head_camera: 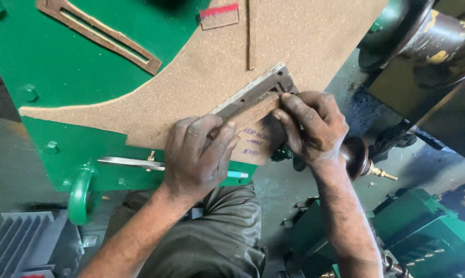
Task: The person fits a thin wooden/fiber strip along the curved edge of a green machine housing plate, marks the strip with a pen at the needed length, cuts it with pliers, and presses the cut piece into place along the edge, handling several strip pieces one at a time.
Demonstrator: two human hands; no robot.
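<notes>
bare forearms, grimy hands, olive-grey trousers (212,242)

A cork sheet (212,67) lies on the bench (62,67). A metal frame (253,95) rests on the sheet's near edge, between the left hand (196,154) and right hand (309,126). Scissors (132,163) lie left of the left hand. A cut gasket (101,33) lies behind, on the bench.

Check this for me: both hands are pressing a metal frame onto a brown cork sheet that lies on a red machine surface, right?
Not quite: the machine surface is green, not red. The head view shows the left hand and right hand pressing the metal frame onto the brown cork sheet lying on it.
</notes>
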